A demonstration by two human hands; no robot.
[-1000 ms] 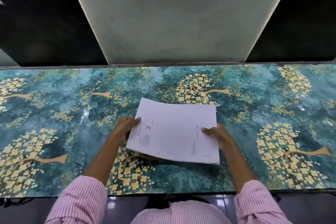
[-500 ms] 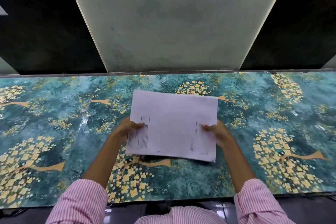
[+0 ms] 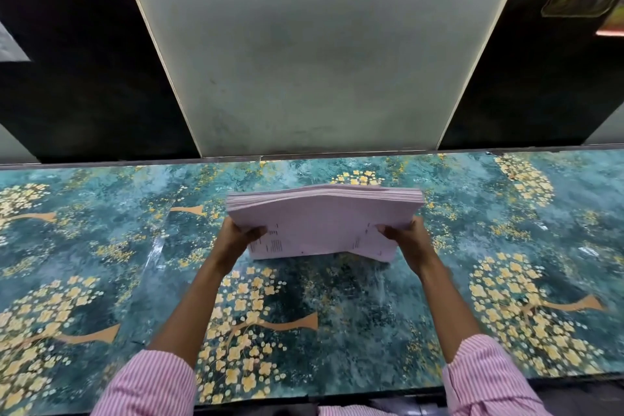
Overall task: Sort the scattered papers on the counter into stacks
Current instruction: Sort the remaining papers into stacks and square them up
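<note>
Both of your hands are on one stack of papers (image 3: 324, 223). It stands on its lower long edge on the worktop (image 3: 101, 246), dead centre in front of you, and that bottom edge looks to be touching the surface. The top leans away from you toward the white wall panel (image 3: 320, 78).

Left grip (image 3: 241, 236) pinches the left short side and right grip (image 3: 407, 240) pinches the right short side. Each thumb is on the near face, low down by the printed text. The fingers behind the stack are hidden, so how they wrap it can't be told. Both grips are clamped on the stack, neither is free.

Key relation: the long axis runs left to right across the worktop and the stack sits between the two grips. Neither hand is nearer, it's symmetric, so any move has to be two-handed.

The top edge is fanned and wavy, and sheets aren't flush. The lower right corner splays out past the rest.

Judgement: this is the squaring step, jogging the stack on its edge to line the sheets up. The next move likely calls for a tap straight down with both sides kept level, then laying it flat. Risk: the loose corner sheets slip out, or the stack bows in the middle if you squeeze inward.

Pink striped sleeves (image 3: 152, 385) are at the bottom of view.
</note>
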